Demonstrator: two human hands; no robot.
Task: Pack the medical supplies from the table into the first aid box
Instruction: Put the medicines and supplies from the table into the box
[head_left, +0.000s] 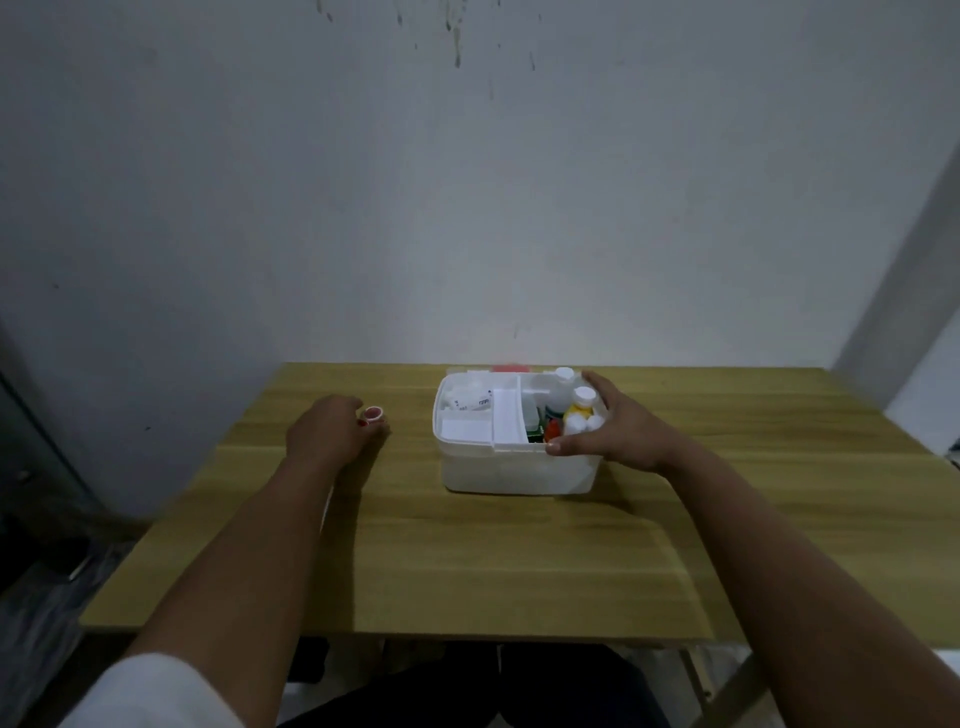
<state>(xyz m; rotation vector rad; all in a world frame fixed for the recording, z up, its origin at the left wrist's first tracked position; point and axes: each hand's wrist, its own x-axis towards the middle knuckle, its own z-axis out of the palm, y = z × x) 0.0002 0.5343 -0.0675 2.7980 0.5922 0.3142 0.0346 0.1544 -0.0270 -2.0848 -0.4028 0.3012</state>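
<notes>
- First aid box is the biggest thing that matters. It is white, its top is open, and it sits toward the back of the wooden table, a little to the right of the middle.
- Inside the box there are two parts. The left part holds white packets and a flat white tray. The right part holds white bottles, a yellow bottle and some small red and green things. It looks nearly full.
- Right hand is on the right end of the box. Its fingers curl over the rim and the thumb presses on the near edge. I think it is holding the box steady. I cannot tell if it also touches a bottle.
- Left hand rests on the table, well to the left of the box. Its fingers are curled in and their tips touch a small thing.
- Small round roll, white with a red middle, lies flat at those fingertips. It looks like tape, and it seems to be the last thing on the table.
- Left hand is much nearer to the roll. The box lies to the right of the roll, so the roll must go right and up over the box wall.
</notes>
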